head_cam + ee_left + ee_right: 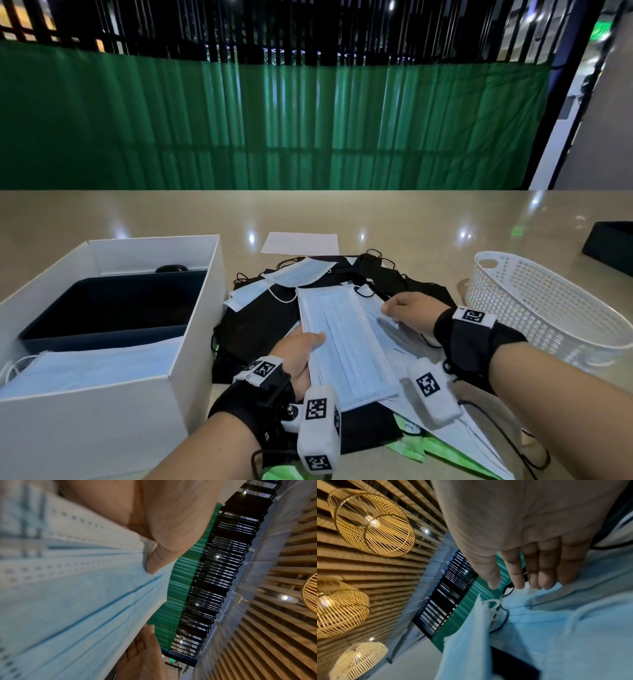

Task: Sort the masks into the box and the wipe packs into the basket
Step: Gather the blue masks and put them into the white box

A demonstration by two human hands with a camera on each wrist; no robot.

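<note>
My left hand [308, 346] grips a stack of light blue masks [346, 346], thumb on top and fingers underneath. The left wrist view shows the thumb [154, 561] pressing on the stack [68, 601]. To the right of the stack, my right hand [394, 310] rests with straight fingers [530, 577] on loose blue masks [573, 628]. A white box [195, 325] at the left holds blue masks [89, 366] in its near part. At the right stands a white perforated basket [534, 308]. Green wipe packs [435, 448] peek out under the pile near me.
Black masks [387, 274] and more blue ones lie heaped in the middle of the beige table. A white sheet [299, 243] lies behind the heap. A dark tray [613, 243] sits at the far right edge. A dark blue insert [113, 308] fills the box's far part.
</note>
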